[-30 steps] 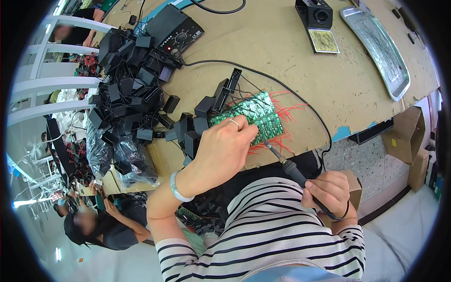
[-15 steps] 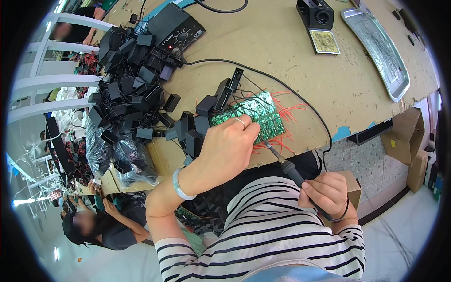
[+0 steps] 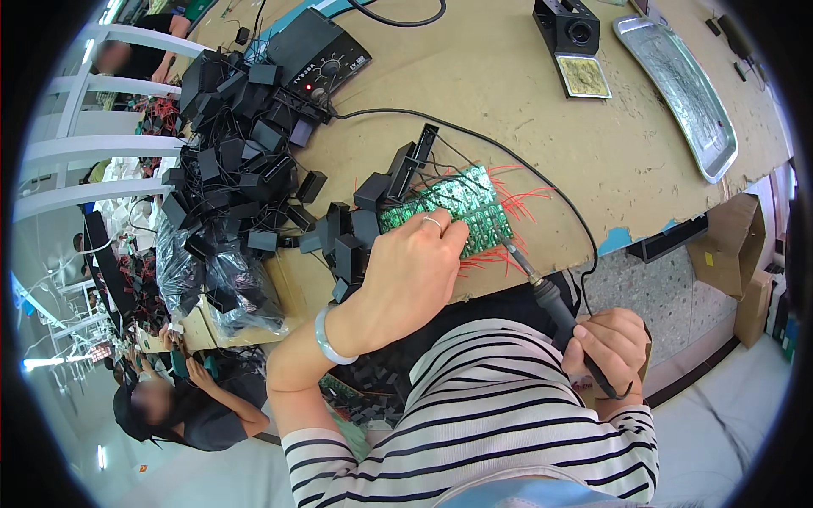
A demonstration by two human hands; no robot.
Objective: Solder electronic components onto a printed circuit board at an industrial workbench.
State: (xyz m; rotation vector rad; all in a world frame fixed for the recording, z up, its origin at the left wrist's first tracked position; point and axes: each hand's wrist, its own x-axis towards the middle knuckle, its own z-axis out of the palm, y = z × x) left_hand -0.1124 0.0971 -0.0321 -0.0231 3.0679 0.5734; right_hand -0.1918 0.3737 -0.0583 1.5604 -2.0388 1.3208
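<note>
A green circuit board panel (image 3: 472, 193) lies on the bench, with thin red wires (image 3: 527, 203) sticking out along its edges. Over its near left part, my left hand (image 3: 415, 267) is closed, fingertips pinched down at the board; whatever they hold is hidden beneath them. My right hand (image 3: 611, 343) grips a black-handled soldering iron (image 3: 556, 306), its metal tip close to the board's near right corner. Whether the tip touches is too small to tell. Black plastic housings (image 3: 373, 190) with black leads sit against the board's left side.
A heap of black housings (image 3: 241, 182) covers the bench's left, beside a black soldering station (image 3: 313, 59). Its cable (image 3: 508, 140) loops around the board. Far right are an iron stand (image 3: 569, 30) with a yellow sponge (image 3: 584, 76) and a metal tray (image 3: 682, 93). Co-workers are at left.
The soldering iron and my right hand have shifted right, moving the tip from beside my left fingers toward the board's near right corner. My left hand has stayed nearly still.
</note>
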